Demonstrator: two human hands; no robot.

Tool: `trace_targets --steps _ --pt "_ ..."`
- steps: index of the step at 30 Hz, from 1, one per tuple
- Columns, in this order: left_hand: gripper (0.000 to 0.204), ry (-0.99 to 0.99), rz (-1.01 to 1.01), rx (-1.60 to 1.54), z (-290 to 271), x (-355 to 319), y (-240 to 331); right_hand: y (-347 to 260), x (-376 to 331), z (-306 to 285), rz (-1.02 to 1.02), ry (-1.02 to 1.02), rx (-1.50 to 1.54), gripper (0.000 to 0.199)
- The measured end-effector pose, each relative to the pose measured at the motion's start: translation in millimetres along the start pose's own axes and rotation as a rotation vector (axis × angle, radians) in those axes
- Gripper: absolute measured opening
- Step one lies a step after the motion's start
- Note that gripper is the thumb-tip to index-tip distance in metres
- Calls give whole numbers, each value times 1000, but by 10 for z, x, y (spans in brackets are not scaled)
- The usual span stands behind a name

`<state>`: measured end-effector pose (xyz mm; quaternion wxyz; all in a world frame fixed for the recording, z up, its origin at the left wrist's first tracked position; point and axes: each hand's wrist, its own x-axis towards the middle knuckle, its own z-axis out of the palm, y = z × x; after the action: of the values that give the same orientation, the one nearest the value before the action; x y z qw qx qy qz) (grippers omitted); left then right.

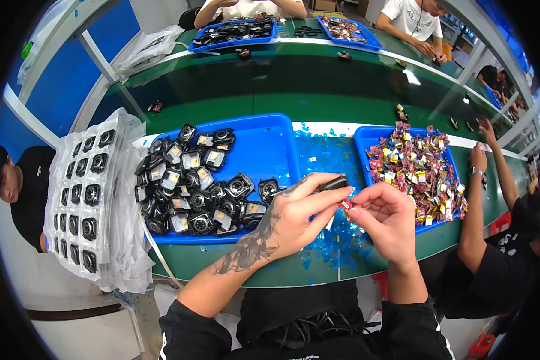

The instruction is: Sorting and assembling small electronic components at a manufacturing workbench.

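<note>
My left hand grips a black watch case between thumb and fingers, above the table's near side. Close against it, my right hand pinches a small red part with a pale patch. The fingertips of both hands almost meet there, hiding how the two pieces touch. To the left, a blue tray holds a heap of black watch cases. On the right, another blue tray is piled with small red, yellow and white parts.
Blue film scraps litter the table between the trays. Stacked plastic sheets of watch cases stand at the left. A green conveyor belt runs beyond, carrying scattered pieces. A co-worker's arms reach in at the right; others work across the belt.
</note>
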<state>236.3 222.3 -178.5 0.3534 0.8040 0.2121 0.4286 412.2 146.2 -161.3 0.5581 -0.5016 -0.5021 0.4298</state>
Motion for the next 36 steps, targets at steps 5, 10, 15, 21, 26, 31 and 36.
trace_targets --steps 5,10,15,21,26,31,36 --pt "24 -37 -22 8 -26 11 -13 -11 50 -102 -5 -59 15 12" --pt "15 -191 -300 -166 -22 -21 -33 86 -28 -47 -106 -3 -24 10" --pt "17 -177 -443 -383 16 3 -53 93 -22 -18 -68 34 -96 17" --pt "31 -63 -553 -634 104 -29 -83 203 47 35 -118 115 -119 25" --pt "43 -76 -578 -700 122 -14 -50 290 67 66 -219 167 -172 25" --pt "48 -37 -406 -614 132 5 -92 240 105 103 -258 201 -227 28" --pt "48 -80 -488 -645 89 45 -36 219 124 92 -269 201 -232 31"
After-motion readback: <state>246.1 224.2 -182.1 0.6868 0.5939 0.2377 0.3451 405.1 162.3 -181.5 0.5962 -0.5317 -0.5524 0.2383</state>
